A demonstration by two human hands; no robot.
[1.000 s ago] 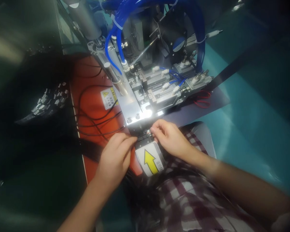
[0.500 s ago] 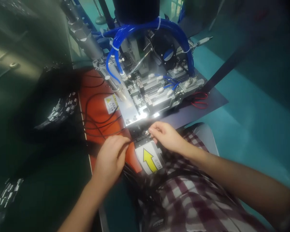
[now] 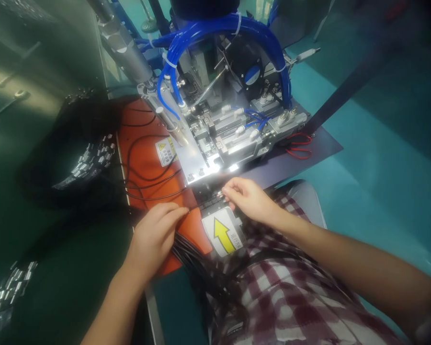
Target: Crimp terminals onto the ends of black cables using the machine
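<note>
Loading step, I judge: the left hand [image 3: 154,235] pinches a thin cable [image 3: 197,207], while the right hand [image 3: 249,199] clamps its tip at the machine [image 3: 215,143] slot [image 3: 215,200]. Next calls for seating the tip squarely.

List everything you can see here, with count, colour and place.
machine: one, silver metal, centre, behind the hands
air hoses: several, blue, looped over the machine
mat: one, orange, left of the machine
cables: several, black, across the mat
arrow label: one, white with yellow arrow, between the hands
metal connectors: many, silver, heaped at left
red wires: few, right of the machine
checked shirt: one, maroon and white, bottom
left hand: fingers pinching a black cable
right hand: fingers at the machine's front edge
</note>
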